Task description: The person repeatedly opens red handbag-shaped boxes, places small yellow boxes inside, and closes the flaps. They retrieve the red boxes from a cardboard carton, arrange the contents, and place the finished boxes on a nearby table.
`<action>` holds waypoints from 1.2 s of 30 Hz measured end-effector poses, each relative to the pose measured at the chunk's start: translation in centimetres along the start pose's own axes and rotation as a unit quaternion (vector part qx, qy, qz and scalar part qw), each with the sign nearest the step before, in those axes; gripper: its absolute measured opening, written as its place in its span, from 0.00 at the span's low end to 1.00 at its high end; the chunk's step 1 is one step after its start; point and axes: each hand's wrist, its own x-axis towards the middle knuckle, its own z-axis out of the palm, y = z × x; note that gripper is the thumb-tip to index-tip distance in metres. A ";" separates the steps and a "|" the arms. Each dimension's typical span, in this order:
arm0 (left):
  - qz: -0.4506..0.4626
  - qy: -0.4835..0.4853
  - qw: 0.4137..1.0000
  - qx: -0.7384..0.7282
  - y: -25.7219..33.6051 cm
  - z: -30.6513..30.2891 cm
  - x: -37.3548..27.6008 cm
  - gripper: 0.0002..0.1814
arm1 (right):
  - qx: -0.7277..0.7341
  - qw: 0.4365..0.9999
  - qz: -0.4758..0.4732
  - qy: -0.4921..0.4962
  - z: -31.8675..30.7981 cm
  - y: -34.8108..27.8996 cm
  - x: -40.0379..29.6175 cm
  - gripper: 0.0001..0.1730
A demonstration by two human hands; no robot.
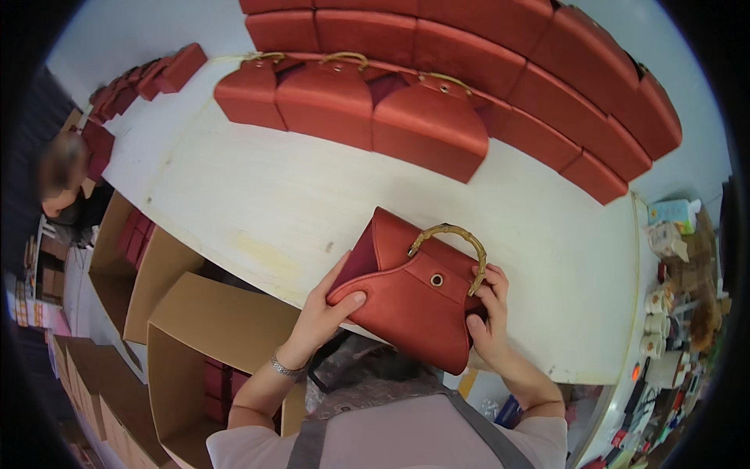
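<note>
Between my two hands is a red handbag [404,305] with a bamboo-style ring handle [448,230] and a metal eyelet [436,280] on its flap. It is tilted over the front edge of the white table. My left hand [328,308] grips the bag's left side, thumb on the front panel. My right hand [492,311] holds its right side near the foot of the handle, with some fingers hidden behind it. Along the table's far side stand similar red bags [325,105] with handles up.
Stacked red boxes or bags [469,47] rise behind the white table [263,176]. Open cardboard cartons [228,311] with dark red contents stand at left. Another person [61,176] is at far left. Rolls [655,322] and assorted supplies crowd the right side.
</note>
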 end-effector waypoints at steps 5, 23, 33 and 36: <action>0.123 0.178 0.971 0.104 4.8 -6.4 2.8 0.36 | 0.061 0.985 -0.152 0.057 6.5 -0.6 12.8 0.23; 0.217 0.522 0.759 0.324 14.7 -26.0 34.3 0.47 | -0.429 0.781 -0.449 0.062 34.0 2.3 54.9 0.13; 0.128 0.620 0.613 0.473 -7.5 -22.9 -14.8 0.19 | -0.068 0.883 -0.241 -0.396 17.9 1.9 16.7 0.41; -0.237 0.669 0.579 0.400 -25.6 -26.3 -30.2 0.21 | -0.238 0.766 -0.322 -0.503 12.2 0.0 3.1 0.50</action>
